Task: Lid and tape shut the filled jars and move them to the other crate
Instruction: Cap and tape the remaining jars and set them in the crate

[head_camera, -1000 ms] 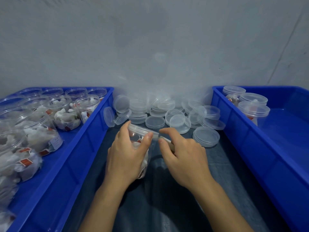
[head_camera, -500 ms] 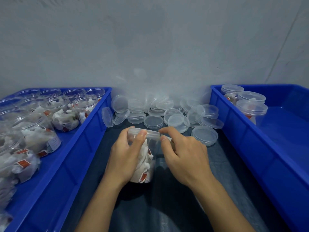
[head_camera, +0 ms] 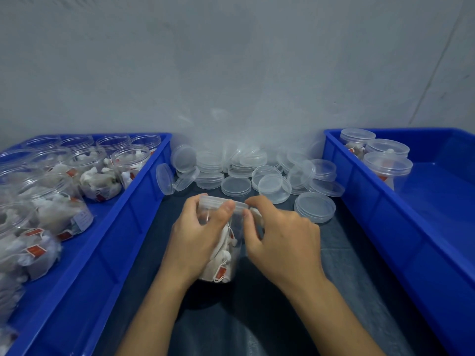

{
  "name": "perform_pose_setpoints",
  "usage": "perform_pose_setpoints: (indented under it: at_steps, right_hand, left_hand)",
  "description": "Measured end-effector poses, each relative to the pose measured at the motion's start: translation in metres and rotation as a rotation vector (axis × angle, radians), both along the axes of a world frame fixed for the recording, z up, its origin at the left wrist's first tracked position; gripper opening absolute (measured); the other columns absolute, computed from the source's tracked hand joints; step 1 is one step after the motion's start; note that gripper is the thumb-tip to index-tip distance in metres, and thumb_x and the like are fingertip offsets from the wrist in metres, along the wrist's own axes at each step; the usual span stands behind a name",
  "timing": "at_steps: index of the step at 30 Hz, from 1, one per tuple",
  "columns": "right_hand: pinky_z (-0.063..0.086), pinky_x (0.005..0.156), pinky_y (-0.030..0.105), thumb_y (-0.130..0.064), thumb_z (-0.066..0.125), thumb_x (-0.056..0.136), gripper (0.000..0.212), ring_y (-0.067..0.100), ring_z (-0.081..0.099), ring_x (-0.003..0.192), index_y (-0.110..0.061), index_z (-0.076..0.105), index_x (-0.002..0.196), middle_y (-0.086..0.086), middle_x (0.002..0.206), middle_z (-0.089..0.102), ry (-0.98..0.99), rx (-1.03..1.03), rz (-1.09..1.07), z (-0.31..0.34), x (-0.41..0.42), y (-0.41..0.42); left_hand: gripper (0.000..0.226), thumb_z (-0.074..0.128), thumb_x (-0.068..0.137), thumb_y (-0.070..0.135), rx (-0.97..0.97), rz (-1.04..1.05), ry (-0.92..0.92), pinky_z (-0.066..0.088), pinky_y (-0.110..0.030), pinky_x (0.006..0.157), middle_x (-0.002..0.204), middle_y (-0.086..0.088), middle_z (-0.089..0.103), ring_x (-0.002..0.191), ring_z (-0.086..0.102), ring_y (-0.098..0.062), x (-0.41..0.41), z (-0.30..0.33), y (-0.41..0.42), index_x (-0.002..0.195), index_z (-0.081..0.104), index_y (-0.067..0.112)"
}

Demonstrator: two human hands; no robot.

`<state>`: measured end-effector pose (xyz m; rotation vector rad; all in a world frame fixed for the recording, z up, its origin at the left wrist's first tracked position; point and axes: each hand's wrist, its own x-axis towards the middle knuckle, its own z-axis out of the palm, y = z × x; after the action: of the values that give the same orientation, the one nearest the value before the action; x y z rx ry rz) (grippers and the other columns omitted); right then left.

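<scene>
A clear jar [head_camera: 226, 258] filled with tea bags stands upright on the dark mat between the two crates, with a clear lid [head_camera: 216, 201] on top. My left hand [head_camera: 195, 235] grips the jar's left side, thumb pressed on the lid's rim. My right hand [head_camera: 285, 240] curls round a small pale tape roll [head_camera: 257, 215] and holds it against the jar's right side, just under the lid; the roll is mostly hidden by my fingers. The left blue crate [head_camera: 123, 227] holds several open filled jars [head_camera: 100, 178]. Three lidded jars [head_camera: 388, 165] stand in the right blue crate [head_camera: 385, 227].
A heap of loose clear lids [head_camera: 236, 186] lies against the grey wall behind the jar, between the crates. One stack of lids [head_camera: 314, 206] sits close to my right hand. Most of the right crate's floor is bare blue.
The jar has gone from tilted to standing upright on the mat. My left thumb now rests on the lid's rim, and my right hand stays at the jar's right side.
</scene>
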<state>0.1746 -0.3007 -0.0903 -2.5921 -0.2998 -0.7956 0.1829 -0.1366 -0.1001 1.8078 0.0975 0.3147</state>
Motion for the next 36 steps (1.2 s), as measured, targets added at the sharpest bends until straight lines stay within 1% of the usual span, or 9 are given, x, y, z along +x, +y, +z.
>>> perform_pose_setpoints:
  at_steps: [4,7,10,15,19,23,28,33,36]
  right_hand:
    - [0.048,0.057,0.038,-0.053,0.033,0.097,0.036,0.032,0.069,0.07,-0.036,0.06,0.115,-0.004,0.075,0.072,-0.007,0.014,0.041,0.003,-0.002,-0.001]
    - [0.048,0.054,0.04,-0.045,0.035,0.095,0.036,0.031,0.067,0.065,-0.033,0.063,0.115,-0.004,0.071,0.07,-0.034,0.04,0.072,0.006,-0.002,-0.004]
    - [0.046,0.054,0.04,-0.042,0.032,0.093,0.04,0.032,0.065,0.065,-0.031,0.063,0.115,-0.003,0.071,0.069,-0.039,0.037,0.097,0.006,0.0,-0.009]
    - [0.041,0.054,0.038,-0.044,0.03,0.095,0.042,0.031,0.066,0.066,-0.031,0.061,0.12,-0.004,0.072,0.07,-0.017,0.004,0.103,0.004,0.003,-0.007]
    - [0.042,0.056,0.038,-0.046,0.031,0.097,0.038,0.03,0.067,0.071,-0.035,0.058,0.121,-0.006,0.076,0.072,0.005,-0.01,0.104,0.002,0.004,-0.008]
    - [0.05,0.065,0.043,-0.052,0.026,0.099,0.038,0.028,0.068,0.079,-0.041,0.05,0.125,-0.007,0.081,0.073,0.077,0.003,0.125,0.001,0.005,-0.01]
    - [0.053,0.068,0.043,-0.055,0.03,0.1,0.036,0.026,0.069,0.08,-0.045,0.05,0.128,-0.009,0.079,0.072,0.09,0.022,0.134,0.002,0.005,-0.008]
    - [0.053,0.071,0.042,-0.058,0.031,0.096,0.038,0.027,0.069,0.083,-0.05,0.048,0.129,-0.009,0.079,0.072,0.126,0.057,0.116,0.002,0.004,-0.006]
    - [0.053,0.072,0.042,-0.057,0.035,0.095,0.034,0.026,0.068,0.081,-0.048,0.051,0.124,-0.01,0.073,0.069,0.146,0.109,0.115,0.002,0.003,-0.006]
  left_hand:
    - [0.059,0.066,0.067,0.083,0.026,0.018,-0.027,0.055,-0.032,0.078,0.098,0.023,0.075,0.086,0.072,0.004,-0.001,0.001,0.001,0.105,0.066,0.037]
    - [0.042,0.066,0.072,0.08,0.008,-0.03,-0.042,0.053,-0.032,0.081,0.097,0.02,0.076,0.088,0.072,0.002,0.001,0.002,0.006,0.099,0.068,0.049]
    - [0.04,0.07,0.072,0.077,-0.063,-0.07,-0.025,0.056,-0.041,0.092,0.099,0.013,0.077,0.094,0.074,-0.006,0.003,0.001,0.009,0.1,0.071,0.048]
    - [0.045,0.073,0.081,0.062,-0.221,-0.117,0.02,0.056,-0.053,0.094,0.097,-0.003,0.076,0.094,0.073,-0.024,0.002,0.004,0.012,0.101,0.075,0.022]
    - [0.048,0.073,0.092,0.048,-0.356,-0.166,0.038,0.06,-0.038,0.069,0.095,-0.017,0.072,0.085,0.071,-0.029,0.001,0.005,0.014,0.105,0.07,0.002]
    - [0.051,0.062,0.097,0.043,-0.452,-0.217,0.07,0.061,-0.041,0.07,0.105,-0.032,0.069,0.088,0.07,-0.036,-0.002,0.008,0.014,0.112,0.068,-0.005]
    - [0.054,0.06,0.094,0.045,-0.509,-0.225,0.085,0.062,-0.043,0.069,0.105,-0.034,0.07,0.084,0.07,-0.038,-0.004,0.01,0.015,0.112,0.072,-0.005]
    - [0.064,0.058,0.094,0.047,-0.501,-0.238,0.112,0.057,-0.054,0.083,0.118,-0.042,0.065,0.096,0.067,-0.047,-0.004,0.007,0.016,0.124,0.065,-0.009]
    - [0.057,0.067,0.091,0.049,-0.48,-0.177,0.074,0.062,-0.044,0.069,0.109,-0.026,0.074,0.091,0.073,-0.036,-0.003,0.005,0.013,0.121,0.065,0.0]
